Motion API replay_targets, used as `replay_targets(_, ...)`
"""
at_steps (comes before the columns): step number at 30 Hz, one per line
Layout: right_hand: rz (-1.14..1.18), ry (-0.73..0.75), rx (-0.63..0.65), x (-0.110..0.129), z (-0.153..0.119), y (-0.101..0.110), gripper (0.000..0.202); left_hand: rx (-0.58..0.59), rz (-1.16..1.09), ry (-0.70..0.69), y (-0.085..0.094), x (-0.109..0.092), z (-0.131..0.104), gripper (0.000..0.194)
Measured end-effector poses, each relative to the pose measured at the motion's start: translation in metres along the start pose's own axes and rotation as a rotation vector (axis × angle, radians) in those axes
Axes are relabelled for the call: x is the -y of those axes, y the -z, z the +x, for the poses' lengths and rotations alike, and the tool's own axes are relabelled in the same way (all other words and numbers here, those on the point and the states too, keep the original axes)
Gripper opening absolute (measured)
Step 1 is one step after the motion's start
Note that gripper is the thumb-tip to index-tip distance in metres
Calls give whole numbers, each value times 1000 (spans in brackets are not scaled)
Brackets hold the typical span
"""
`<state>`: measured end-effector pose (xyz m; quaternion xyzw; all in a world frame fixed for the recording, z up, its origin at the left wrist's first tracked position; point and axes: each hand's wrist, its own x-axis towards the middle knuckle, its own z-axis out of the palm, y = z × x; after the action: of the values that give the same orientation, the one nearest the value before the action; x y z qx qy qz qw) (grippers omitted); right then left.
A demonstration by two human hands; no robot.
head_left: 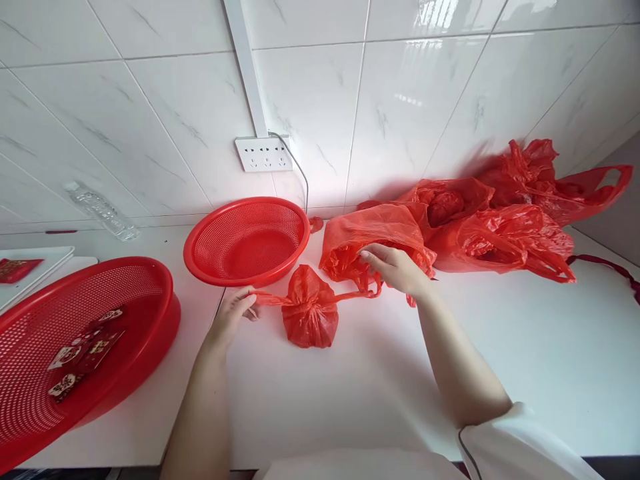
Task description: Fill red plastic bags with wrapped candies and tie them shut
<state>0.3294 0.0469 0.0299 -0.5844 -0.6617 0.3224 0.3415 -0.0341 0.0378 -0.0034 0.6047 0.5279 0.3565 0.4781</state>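
Both hands pull apart: left hand (235,312) pinches one handle, right hand (397,268) grips the other, drawing the knot tight on the small bag (309,313) lying on the counter (500,360) before a colander (247,241).

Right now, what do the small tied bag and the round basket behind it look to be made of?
Tied bag: thin red plastic film, translucent, crinkled, glossy, its handles stretched between both hands. Basket: rigid red moulded plastic by the look, fine mesh holes, smooth shiny rim.
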Motion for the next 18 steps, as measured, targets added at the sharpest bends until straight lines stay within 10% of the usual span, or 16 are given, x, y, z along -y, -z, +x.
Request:
replay_targets(3,-130,232,-98,9,-4,-24,34,17,17,-35,-4,7,1,38)
replay_targets(11,-401,572,284,12,-15,-112,73,-34,316,-104,-51,19,3,32)
replay_targets(18,-512,528,297,17,-24,-104,36,64,125,-155,-59,16,4,24)
